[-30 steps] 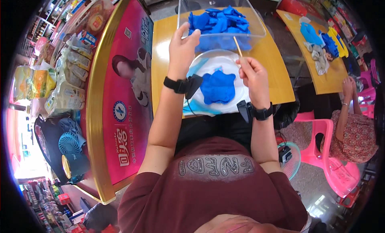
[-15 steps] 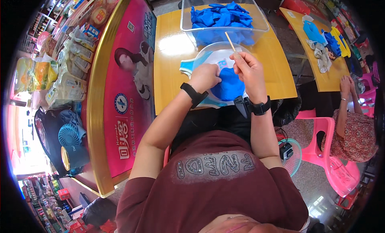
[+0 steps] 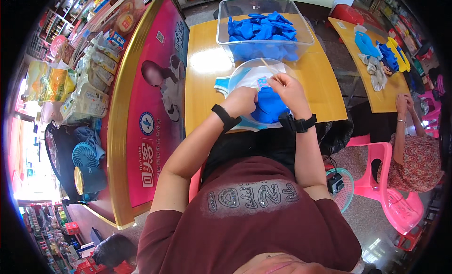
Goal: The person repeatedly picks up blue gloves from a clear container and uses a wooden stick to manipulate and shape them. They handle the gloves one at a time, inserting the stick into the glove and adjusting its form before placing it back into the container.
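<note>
My right hand [image 3: 290, 93] pinches a thin pale wooden stick [image 3: 265, 65] that slants up and to the left. My left hand [image 3: 239, 102] is closed at the left edge of a bright blue cloth piece [image 3: 271, 108] and appears to grip it. This piece lies in a shallow, round, translucent basin [image 3: 237, 72]. Behind it is a white printed patch [image 3: 258, 77], partly covered by my hands. Light-blue-edged fabric [image 3: 222, 84] sticks out from under the basin on its left. The fingertips of my left hand are hidden.
A clear plastic bin [image 3: 306, 36] full of blue cloth pieces [image 3: 261, 26] stands behind the basin on the wooden table [image 3: 202, 95]. A pink, gold-framed board [image 3: 155, 114] rises on the left. To the right, a person [image 3: 412, 161] sits at another table [image 3: 376, 92], near a pink chair [image 3: 400, 208].
My right hand has lowered the stick slightly, and the stick now tilts further left. My left hand stays by the blue cloth piece. The whole view has shifted a little.
</note>
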Action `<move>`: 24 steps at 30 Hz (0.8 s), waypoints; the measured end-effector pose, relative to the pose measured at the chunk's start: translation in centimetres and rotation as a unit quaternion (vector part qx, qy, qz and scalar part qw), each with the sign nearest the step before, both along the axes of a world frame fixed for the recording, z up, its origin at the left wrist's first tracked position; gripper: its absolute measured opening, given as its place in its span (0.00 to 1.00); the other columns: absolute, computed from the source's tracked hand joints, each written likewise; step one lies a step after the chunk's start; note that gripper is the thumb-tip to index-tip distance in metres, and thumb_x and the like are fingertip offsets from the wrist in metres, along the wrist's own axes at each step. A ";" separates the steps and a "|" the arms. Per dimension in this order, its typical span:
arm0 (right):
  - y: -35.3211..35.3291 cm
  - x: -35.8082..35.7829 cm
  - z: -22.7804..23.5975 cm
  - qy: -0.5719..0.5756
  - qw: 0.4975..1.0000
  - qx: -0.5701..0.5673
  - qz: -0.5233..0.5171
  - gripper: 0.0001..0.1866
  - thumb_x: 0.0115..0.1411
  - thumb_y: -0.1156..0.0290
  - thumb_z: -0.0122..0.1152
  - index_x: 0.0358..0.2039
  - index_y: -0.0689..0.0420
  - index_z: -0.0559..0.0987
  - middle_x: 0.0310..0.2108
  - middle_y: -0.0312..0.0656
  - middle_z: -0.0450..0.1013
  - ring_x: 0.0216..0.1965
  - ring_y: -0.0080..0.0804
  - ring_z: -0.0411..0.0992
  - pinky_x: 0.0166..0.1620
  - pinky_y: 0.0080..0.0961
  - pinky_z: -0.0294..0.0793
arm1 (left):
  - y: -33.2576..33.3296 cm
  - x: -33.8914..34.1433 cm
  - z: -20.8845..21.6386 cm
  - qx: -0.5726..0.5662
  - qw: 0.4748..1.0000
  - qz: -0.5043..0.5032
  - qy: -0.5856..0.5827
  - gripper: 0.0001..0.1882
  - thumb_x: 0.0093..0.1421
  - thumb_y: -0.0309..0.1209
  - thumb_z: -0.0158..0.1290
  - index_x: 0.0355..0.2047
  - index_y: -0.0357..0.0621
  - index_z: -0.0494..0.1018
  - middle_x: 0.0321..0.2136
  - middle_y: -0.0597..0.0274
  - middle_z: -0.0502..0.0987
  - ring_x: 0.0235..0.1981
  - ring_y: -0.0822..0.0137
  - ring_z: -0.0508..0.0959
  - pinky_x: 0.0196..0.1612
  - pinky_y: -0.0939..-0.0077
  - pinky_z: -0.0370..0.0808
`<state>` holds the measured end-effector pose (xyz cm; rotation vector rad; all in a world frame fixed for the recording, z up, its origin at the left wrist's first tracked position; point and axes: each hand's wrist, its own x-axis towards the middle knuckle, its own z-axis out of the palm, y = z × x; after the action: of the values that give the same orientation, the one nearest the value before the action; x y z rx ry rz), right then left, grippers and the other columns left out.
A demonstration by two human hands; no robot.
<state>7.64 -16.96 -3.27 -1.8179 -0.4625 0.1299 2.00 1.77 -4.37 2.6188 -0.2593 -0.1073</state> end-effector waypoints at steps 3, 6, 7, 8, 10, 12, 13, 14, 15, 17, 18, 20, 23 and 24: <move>-0.1 -0.3 0.0 -0.026 0.998 -0.045 0.019 0.16 0.56 0.60 0.64 0.35 0.61 0.79 0.25 0.37 0.73 0.28 0.24 0.71 0.33 0.22 0.69 | 0.9 0.2 2.5 -0.067 0.997 -0.002 -0.048 0.08 0.53 0.24 0.51 0.34 0.40 0.76 0.27 0.51 0.79 0.33 0.55 0.79 0.36 0.67 0.75; 0.0 -0.7 0.3 -0.040 0.998 -0.013 0.048 0.18 0.55 0.60 0.65 0.39 0.61 0.79 0.32 0.41 0.76 0.36 0.29 0.74 0.39 0.24 0.71 | 2.1 -0.1 6.1 -0.186 0.981 0.021 -0.056 0.07 0.56 0.23 0.51 0.35 0.39 0.76 0.27 0.59 0.77 0.30 0.67 0.77 0.35 0.74 0.73; 0.1 -0.6 0.4 -0.019 0.998 0.004 0.062 0.20 0.55 0.59 0.65 0.41 0.61 0.78 0.35 0.42 0.77 0.39 0.30 0.74 0.41 0.25 0.72 | 2.6 -0.1 7.0 -0.230 0.971 0.031 -0.051 0.07 0.58 0.23 0.51 0.36 0.39 0.76 0.28 0.63 0.77 0.30 0.71 0.76 0.35 0.77 0.73; 0.1 -0.5 0.6 0.003 0.997 0.021 0.075 0.21 0.55 0.59 0.65 0.43 0.61 0.77 0.38 0.44 0.77 0.42 0.32 0.75 0.43 0.26 0.72 | 2.9 -0.3 7.8 -0.248 0.967 0.035 -0.046 0.07 0.58 0.22 0.51 0.37 0.38 0.75 0.29 0.64 0.76 0.31 0.73 0.74 0.36 0.78 0.72; 0.7 -1.0 0.9 -0.022 0.999 0.039 0.017 0.23 0.55 0.59 0.66 0.46 0.61 0.76 0.40 0.44 0.76 0.42 0.32 0.74 0.43 0.26 0.72 | 3.4 -0.7 8.8 -0.283 0.957 0.044 -0.035 0.07 0.60 0.21 0.49 0.38 0.38 0.74 0.31 0.68 0.74 0.33 0.76 0.72 0.38 0.80 0.71; 1.0 -1.0 0.9 -0.047 0.997 0.055 -0.024 0.25 0.55 0.60 0.66 0.49 0.61 0.75 0.41 0.45 0.75 0.43 0.32 0.73 0.42 0.25 0.72 | 4.1 -1.1 9.0 -0.292 0.955 0.043 -0.036 0.08 0.59 0.21 0.50 0.39 0.36 0.74 0.33 0.67 0.75 0.35 0.76 0.72 0.40 0.81 0.70; 1.2 -0.8 0.7 -0.059 0.996 0.061 -0.035 0.26 0.55 0.59 0.66 0.50 0.61 0.74 0.42 0.45 0.75 0.44 0.32 0.73 0.42 0.24 0.72 | 4.3 -1.2 9.0 -0.298 0.953 0.043 -0.035 0.09 0.58 0.21 0.50 0.40 0.36 0.73 0.34 0.67 0.75 0.36 0.76 0.72 0.41 0.81 0.70; 1.3 -0.8 0.6 -0.071 0.994 0.068 -0.046 0.27 0.55 0.59 0.67 0.51 0.61 0.73 0.43 0.46 0.74 0.45 0.31 0.73 0.42 0.23 0.72 | 4.4 -1.4 9.1 -0.304 0.951 0.046 -0.037 0.10 0.58 0.20 0.49 0.40 0.36 0.73 0.34 0.67 0.74 0.37 0.76 0.72 0.42 0.81 0.69; 1.3 -0.8 0.7 -0.071 0.992 0.096 -0.033 0.27 0.55 0.59 0.66 0.51 0.61 0.73 0.43 0.45 0.74 0.44 0.30 0.73 0.41 0.22 0.72 | 4.3 -1.6 9.3 -0.310 0.949 0.049 -0.038 0.10 0.57 0.20 0.49 0.40 0.36 0.73 0.34 0.67 0.74 0.37 0.76 0.72 0.42 0.81 0.69; 1.7 -1.4 1.6 -0.068 0.987 0.149 -0.002 0.27 0.56 0.59 0.66 0.52 0.61 0.73 0.43 0.44 0.74 0.42 0.27 0.73 0.41 0.21 0.72 | 4.5 -1.7 9.1 -0.334 0.940 0.055 -0.035 0.11 0.56 0.20 0.48 0.40 0.36 0.73 0.34 0.67 0.74 0.37 0.76 0.72 0.42 0.81 0.69; 1.7 -1.8 1.9 -0.053 0.992 0.113 0.000 0.27 0.57 0.59 0.66 0.52 0.62 0.73 0.43 0.43 0.74 0.41 0.26 0.73 0.41 0.20 0.72 | 4.7 -1.6 8.6 -0.351 0.934 0.056 -0.032 0.11 0.56 0.20 0.48 0.39 0.36 0.73 0.34 0.67 0.74 0.37 0.75 0.72 0.42 0.81 0.69; 1.6 -2.5 2.4 -0.025 0.999 0.041 0.002 0.25 0.58 0.60 0.65 0.51 0.62 0.74 0.44 0.41 0.75 0.40 0.24 0.73 0.41 0.18 0.72 | 4.7 -1.5 8.3 -0.392 0.918 0.058 -0.026 0.11 0.55 0.20 0.47 0.39 0.37 0.73 0.34 0.67 0.74 0.37 0.75 0.72 0.43 0.81 0.69; 2.0 -2.7 2.0 0.026 0.989 0.108 0.095 0.21 0.60 0.62 0.63 0.49 0.63 0.76 0.42 0.40 0.75 0.33 0.19 0.72 0.37 0.17 0.70 | 4.3 -1.3 8.2 -0.458 0.887 0.057 -0.024 0.10 0.56 0.20 0.47 0.39 0.37 0.73 0.34 0.67 0.73 0.37 0.76 0.72 0.43 0.82 0.68; 2.1 -2.8 1.6 0.056 0.986 0.134 0.082 0.16 0.61 0.64 0.63 0.43 0.63 0.79 0.35 0.36 0.75 0.30 0.15 0.68 0.32 0.16 0.68 | 4.2 -1.1 8.0 -0.477 0.877 0.053 -0.026 0.10 0.56 0.20 0.47 0.39 0.37 0.73 0.34 0.67 0.73 0.37 0.76 0.72 0.44 0.82 0.68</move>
<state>4.80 -14.84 -1.71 -1.5009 -0.5240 0.2693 0.88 5.96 3.65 1.6407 -0.1311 0.1110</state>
